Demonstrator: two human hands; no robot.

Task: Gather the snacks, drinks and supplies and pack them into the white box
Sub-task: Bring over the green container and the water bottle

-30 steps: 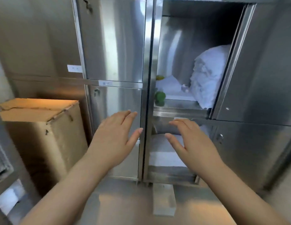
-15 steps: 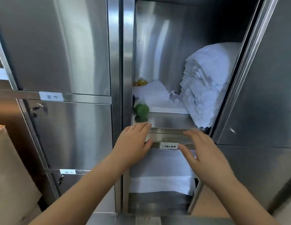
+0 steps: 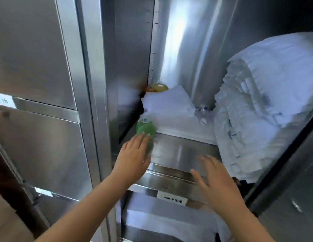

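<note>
Three drinks on the upper shelf (image 3: 183, 151) of an open steel cabinet (image 3: 131, 58), all taken in from the head camera. Nearest the front, at the shelf's left edge, a green bottle (image 3: 146, 129): rounded, translucent, blurred, up against the folded white linen (image 3: 169, 107) behind it; lying or leaning, cannot tell which. Further back, in the left rear corner, a yellow bottle (image 3: 160, 87), half hidden behind that same linen, with an orange object (image 3: 148, 89) just beside it against the wall. Between the linen and the tall stack of white sheets (image 3: 257, 110) on the right, a clear plastic bottle (image 3: 203, 113) lying on its side, white cap toward the front. Left hand (image 3: 133, 158) stretched out flat, palm down, fingers straight and close together, fingertips (image 3: 143, 136) right at the green bottle's lower side; gripping nothing, and too blurred to say whether touching. Right hand (image 3: 217, 177) likewise open, fingers spread and a little relaxed, hovering above the shelf's front lip, well apart from all three drinks, holding nothing. Below the lip, a white label (image 3: 171, 199) with small print, and under it more folded cloth (image 3: 169, 226) in the lower compartment. To the left, closed steel doors (image 3: 38, 49) with a second label (image 3: 3, 101) at the frame's edge.
</note>
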